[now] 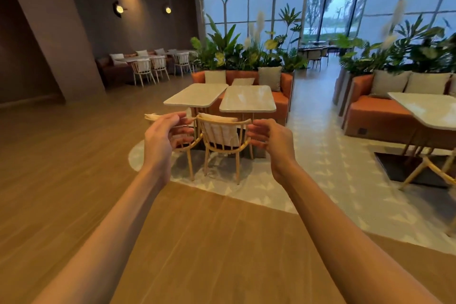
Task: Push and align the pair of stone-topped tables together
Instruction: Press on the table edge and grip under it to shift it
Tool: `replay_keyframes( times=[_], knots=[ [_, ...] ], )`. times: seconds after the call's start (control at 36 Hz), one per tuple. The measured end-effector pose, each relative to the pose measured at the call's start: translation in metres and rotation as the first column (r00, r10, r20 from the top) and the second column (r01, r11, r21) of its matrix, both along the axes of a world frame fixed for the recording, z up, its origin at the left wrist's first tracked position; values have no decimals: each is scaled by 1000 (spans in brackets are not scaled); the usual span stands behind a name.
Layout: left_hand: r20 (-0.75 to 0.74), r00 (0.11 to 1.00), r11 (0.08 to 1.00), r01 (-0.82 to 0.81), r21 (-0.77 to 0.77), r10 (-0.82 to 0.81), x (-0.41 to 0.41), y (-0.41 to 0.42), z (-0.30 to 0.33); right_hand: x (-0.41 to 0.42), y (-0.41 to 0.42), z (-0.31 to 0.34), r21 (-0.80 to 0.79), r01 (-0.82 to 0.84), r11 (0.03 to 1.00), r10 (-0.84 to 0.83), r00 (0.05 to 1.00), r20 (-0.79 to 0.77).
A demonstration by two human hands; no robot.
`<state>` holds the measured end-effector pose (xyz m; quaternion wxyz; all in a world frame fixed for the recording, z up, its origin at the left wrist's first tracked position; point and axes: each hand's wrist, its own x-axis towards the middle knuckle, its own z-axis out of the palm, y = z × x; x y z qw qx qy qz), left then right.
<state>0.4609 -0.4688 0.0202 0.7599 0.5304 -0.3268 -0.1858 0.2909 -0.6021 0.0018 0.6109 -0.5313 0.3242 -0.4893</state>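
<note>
Reaching forward with nothing held, the left hand [164,134] and right hand [272,137] hang loosely curled, well short of the two pale rounded-rectangle stone tabletops [196,94] [248,99], which stand skewed, a wedge-shaped gap between them, before the orange sofa [281,101]. Two light wooden spindle-back chairs [223,139] block the near side, so I reckon pushing past them risks snagged legs and a crooked join.

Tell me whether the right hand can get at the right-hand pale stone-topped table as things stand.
Probably not yet. The right hand hangs open in the air, well short of the right-hand pale stone-topped table, and the cushioned rattan chair stands in front of its near edge.
</note>
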Motion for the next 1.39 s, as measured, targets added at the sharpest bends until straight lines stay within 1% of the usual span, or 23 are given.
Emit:
replay_keyframes(
  times=[0.17, 0.33, 0.44, 0.56, 0.72, 0.89, 1.03, 1.08, 1.11, 1.14, 1.22, 1.39],
  knots=[
    [-16, 999, 999, 39, 15, -39, 96, -101, 14, 78, -90, 5, 3, 88, 996, -88, 996, 3],
    [-41, 999, 999, 32, 27, -31, 179, -192, -5, 150, -185, -6, 48, 157, 986, -158, 987, 19],
    [-52, 998, 999, 21, 40, -19, 240, -262, -24, 210, -259, -18, 63, 150, 987, -152, 988, 36],
    [-60, 998, 1000, 5, 26, -3, 298, -343, -24, 274, -339, -19, 67, 124, 990, -127, 991, 35],
    [-27, 1000, 1000, -8, 19, 9, 377, -461, -10, 366, -463, 5, 14, 69, 998, -70, 997, 21],
    [-13, 1000, 999, -8, 50, 9, 465, -580, -14, 447, -574, 6, -31, 82, 996, -83, 996, -31],
    [26, 998, 997, 57, 56, -59, 530, -707, -41, 502, -686, -20, -61, 140, 988, -144, 987, -75],
    [-27, 994, 990, 110, 92, -108, 546, -758, -58, 518, -726, -35, -19, 188, 982, -189, 976, -106],
    [-65, 987, 982, 152, 110, -146, 554, -796, -66, 524, -756, -41, 5, 219, 976, -217, 970, -113],
    [-102, 980, 975, 183, 122, -172, 555, -806, -74, 525, -762, -49, 43, 214, 976, -208, 971, -119],
    [-156, 953, 945, 284, 160, -259, 562, -887, -93, 528, -822, -64, 102, 258, 961, -242, 959, -147],
    [-176, 909, 890, 409, 199, -379, 540, -1023, -110, 499, -918, -83, 134, 384, 914, -362, 918, -163]
  ],
)
